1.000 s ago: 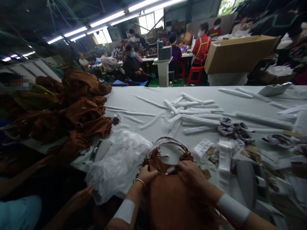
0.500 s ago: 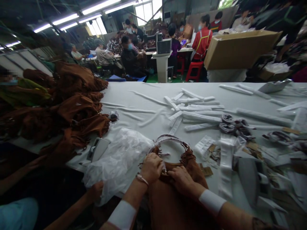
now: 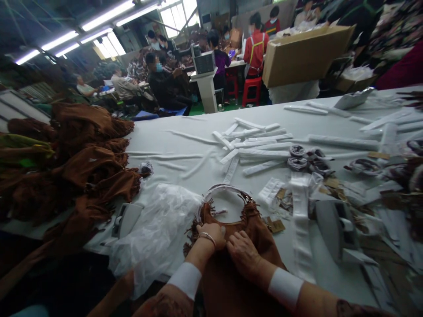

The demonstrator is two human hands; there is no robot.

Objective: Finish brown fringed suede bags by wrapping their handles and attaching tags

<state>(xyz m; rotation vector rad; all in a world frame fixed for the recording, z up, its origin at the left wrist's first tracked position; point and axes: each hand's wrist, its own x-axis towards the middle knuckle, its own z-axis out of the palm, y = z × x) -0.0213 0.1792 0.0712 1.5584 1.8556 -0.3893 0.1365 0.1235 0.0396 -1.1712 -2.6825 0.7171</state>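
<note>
A brown fringed handbag lies at the table's near edge, its looped handle wrapped in pale material and pointing away from me. My left hand is closed on the bag's upper panel, just below the opening. Close beside it, my right hand has its fingers curled into the same brown panel. The fingertips of both hands are partly hidden in the fabric. Crumpled clear plastic bags lie to the left of the handbag, with a co-worker's arm reaching to them.
Brown fringed bags are heaped on the left. White wrapped strips lie across the middle of the white table. Tape dispensers sit at both sides. Rolled wrapped handles and tags are at right. People sit working beyond.
Both hands have moved from the bag's opening down onto its front panel, and the rim now shows. My view has turned slightly to the right.
</note>
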